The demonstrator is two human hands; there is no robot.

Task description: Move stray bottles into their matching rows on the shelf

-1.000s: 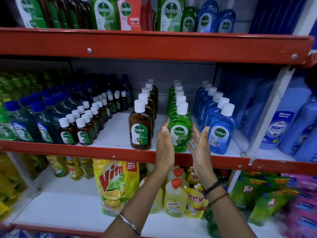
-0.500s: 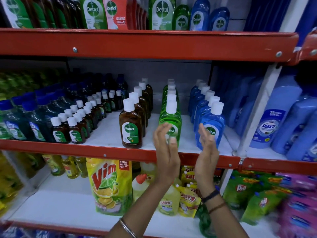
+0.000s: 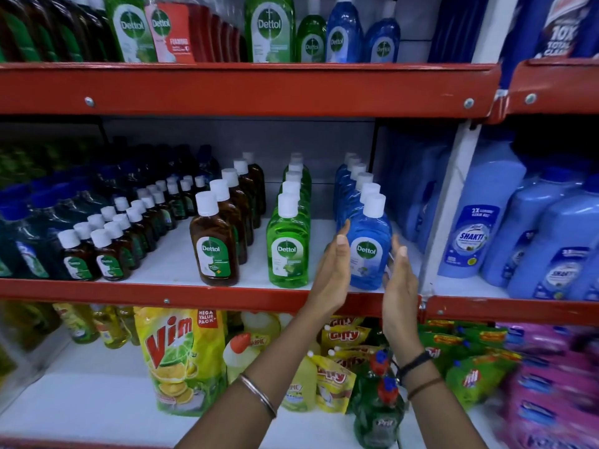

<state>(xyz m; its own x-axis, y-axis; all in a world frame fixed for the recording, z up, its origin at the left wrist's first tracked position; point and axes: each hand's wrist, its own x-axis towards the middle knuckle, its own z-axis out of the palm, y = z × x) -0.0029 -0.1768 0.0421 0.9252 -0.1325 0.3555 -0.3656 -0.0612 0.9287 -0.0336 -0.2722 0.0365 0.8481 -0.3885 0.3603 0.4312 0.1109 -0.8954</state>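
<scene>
On the middle shelf (image 3: 162, 291) stand three rows of white-capped Dettol bottles: a brown row led by a brown bottle (image 3: 214, 247), a green row led by a green bottle (image 3: 287, 244), and a blue row led by a blue bottle (image 3: 368, 251). My left hand (image 3: 334, 273) is held flat against the left side of the front blue bottle. My right hand (image 3: 400, 280) is held flat at its right side. Both palms face each other with straight fingers. Neither hand holds anything.
Small brown bottles (image 3: 107, 247) and dark blue-capped bottles (image 3: 29, 241) fill the shelf's left. Large pale blue jugs (image 3: 479, 228) stand right of a white upright (image 3: 453, 196). A yellow Vim pouch (image 3: 175, 358) and other cleaner packs sit below. More Dettol bottles (image 3: 269, 27) line the top shelf.
Both hands have moved right, from either side of the front green bottle to either side of the front blue bottle. The view has shifted with them.
</scene>
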